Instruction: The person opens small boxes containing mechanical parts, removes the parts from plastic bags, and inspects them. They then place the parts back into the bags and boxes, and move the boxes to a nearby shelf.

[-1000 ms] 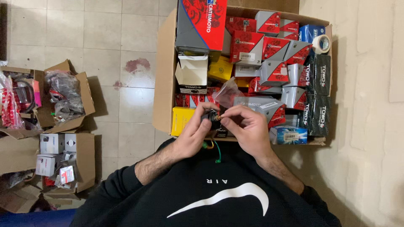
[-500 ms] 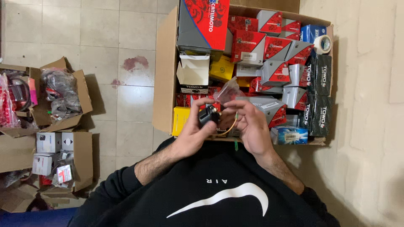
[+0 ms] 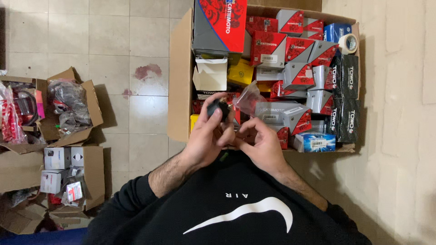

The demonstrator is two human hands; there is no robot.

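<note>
Black part [image 3: 218, 109] – small, pinched in fingertips of your left hand [image 3: 210, 138], raised over near edge of big carton [image 3: 179, 81]. Clear bag [image 3: 249, 97] just right of part, touching it; whether your right hand [image 3: 261, 143] holds it, cannot tell – fingers curled, thumb up, hand touching left hand. Carton packed with red-grey boxes [image 3: 297, 75]; tape roll [image 3: 349, 43] in far right corner. Smaller open cartons [image 3: 68, 113] on tiled floor, well left.
</note>
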